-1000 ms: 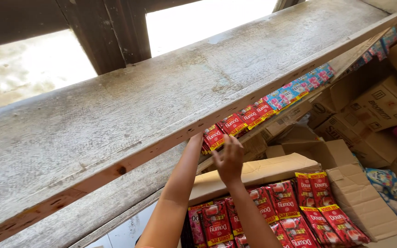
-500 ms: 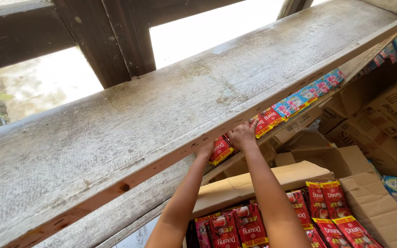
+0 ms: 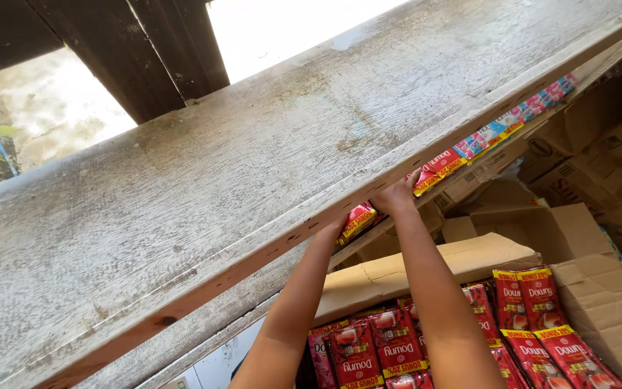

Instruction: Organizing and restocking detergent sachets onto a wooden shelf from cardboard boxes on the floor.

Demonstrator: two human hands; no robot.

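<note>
Left hand: your fingers gripped the red foil sachet strip under the weathered wooden shelf board.
Right hand: reached under the board's edge, just right; grip could not be told.
Below: cardboard box.

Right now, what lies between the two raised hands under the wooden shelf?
In the head view, a red sachet sits between the left hand and the right hand, tucked against the wooden shelf edge.
</note>
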